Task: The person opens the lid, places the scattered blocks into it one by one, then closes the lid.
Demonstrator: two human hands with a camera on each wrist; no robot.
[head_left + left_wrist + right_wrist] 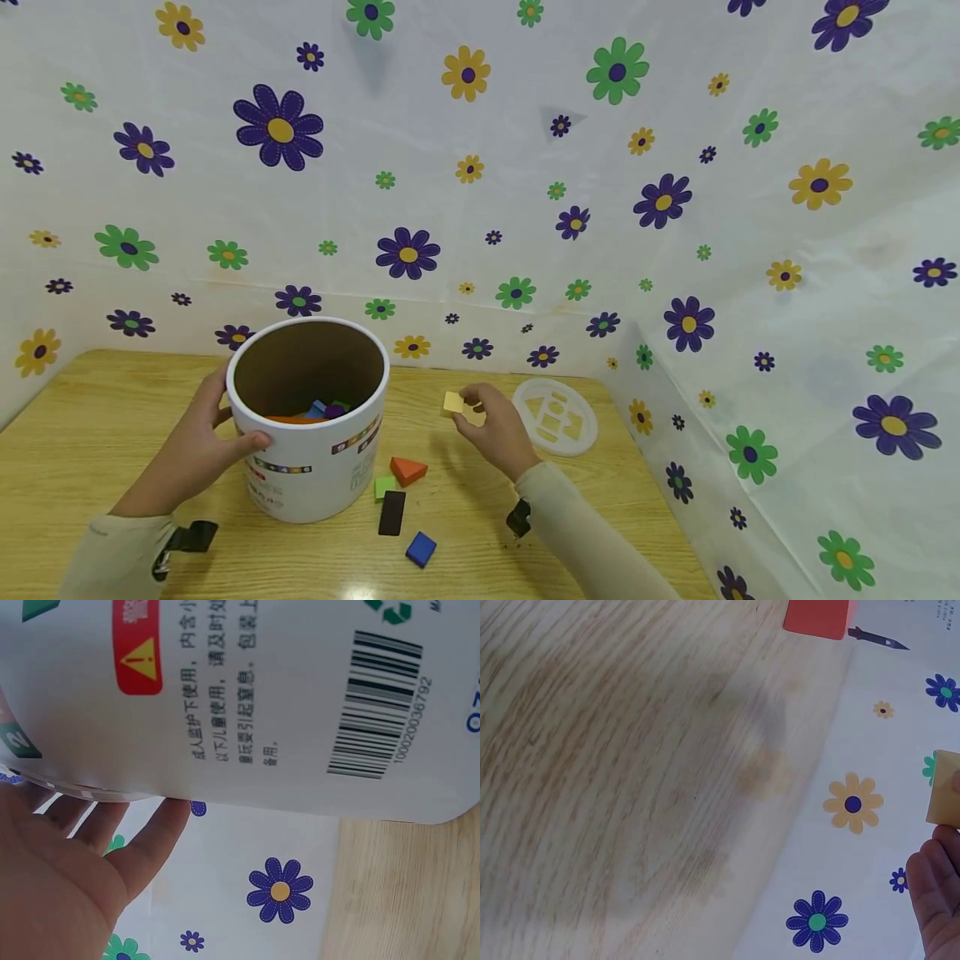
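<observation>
A white round tub [311, 467] with printed labels stands on the table, several coloured blocks showing inside. My left hand [191, 450] grips its left side, thumb over the front wall and fingers around the far side. In the left wrist view, the fingertips of the left hand [82, 862] touch the tub wall [247, 784] near its barcode. My right hand [495, 425] pinches a small yellow square block [453, 403] between thumb and fingers, right of the tub. The yellow block [942, 796] also shows at the right edge of the right wrist view.
Right of the tub lie a red triangular block [408, 472], a green block [384, 486], a black rectangular block [392, 512] and a blue block [422, 549]. A white round plate [589, 417] with cut-out shapes lies beyond my right hand. Flowered sheeting [510, 225] borders the table.
</observation>
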